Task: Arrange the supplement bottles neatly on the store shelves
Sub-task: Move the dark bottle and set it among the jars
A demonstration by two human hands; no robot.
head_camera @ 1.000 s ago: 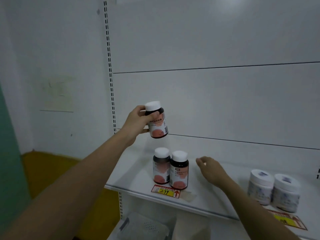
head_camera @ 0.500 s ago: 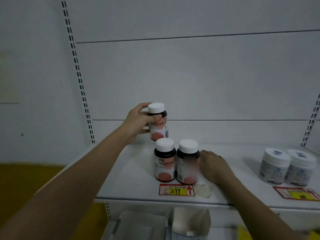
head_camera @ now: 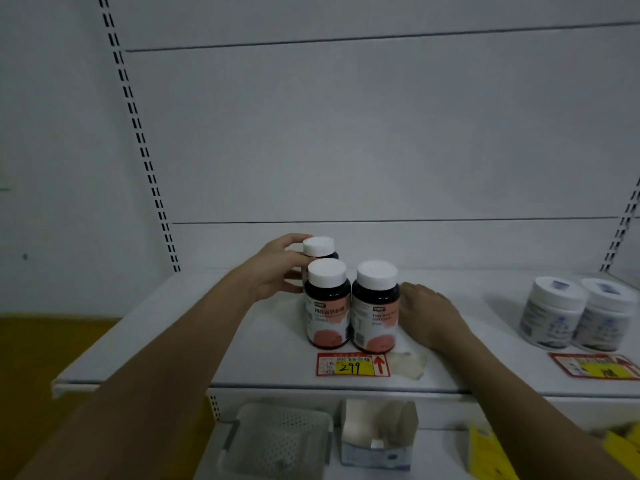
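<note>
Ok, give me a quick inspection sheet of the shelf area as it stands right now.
Surface: white metal shelf, mostly bare, with a red and yellow price tag reading 299 at its front edge.
Job's things: two dark bottles with white caps and pink labels upright side by side at the front; a third matching bottle behind the left one.
Clutter: two white tubs at right above a second tag.
Grippers: left hand wrapped around the rear bottle; right hand resting on the shelf, fingers against the right front bottle.
Cables: nothing seen.
Surroundings: white back panel; perforated tray and open carton below.
</note>
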